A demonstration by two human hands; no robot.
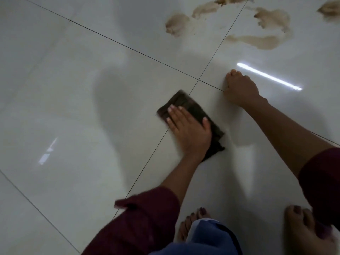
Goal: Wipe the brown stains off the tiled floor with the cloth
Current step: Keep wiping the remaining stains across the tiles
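A dark brown folded cloth (185, 103) lies on the pale tiled floor (92, 89), across a grout line. My left hand (187, 129) presses flat on it, fingers straight and thumb out to the right. To the right, my right hand (239, 89) rests on the floor with its fingers curled under, holding nothing. Several brown stains (257, 42) are smeared on the tiles at the top right, well beyond both hands. A faint damp ring (242, 142) shows just right of the cloth.
My bare feet (301, 229) stand at the bottom edge, with a blue garment (211, 240) between them. A bright strip of reflected light (268, 76) lies right of my right hand. Glossy tiles stretch out to the left.
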